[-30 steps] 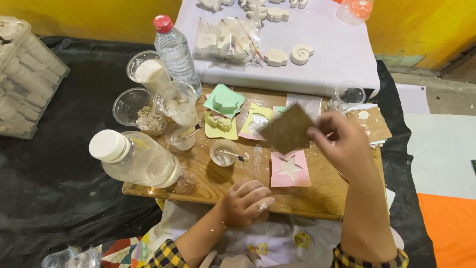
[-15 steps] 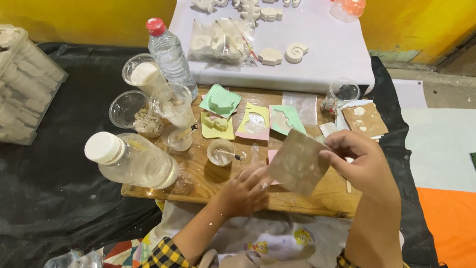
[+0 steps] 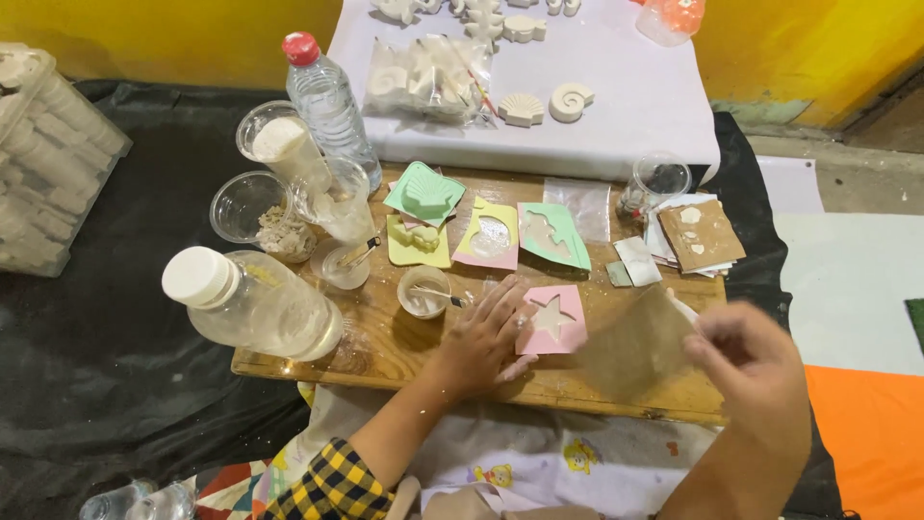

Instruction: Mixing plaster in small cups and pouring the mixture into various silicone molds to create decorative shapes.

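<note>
While the left hand (image 3: 481,337) lies flat, fingers spread, on the wooden table (image 3: 404,342) touching a pink star mould (image 3: 551,320), right hand (image 3: 756,371) pinched on a blurred brown card (image 3: 635,342) just right of it.

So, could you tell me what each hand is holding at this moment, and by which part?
The right hand pinches a brown sheet by its right edge. The left hand holds nothing; it rests flat, fingers on the pink star mould.

wooden board (image 3: 404,337) | pink star mould (image 3: 553,320) | small cup (image 3: 422,292) | lying jar (image 3: 255,306)
</note>
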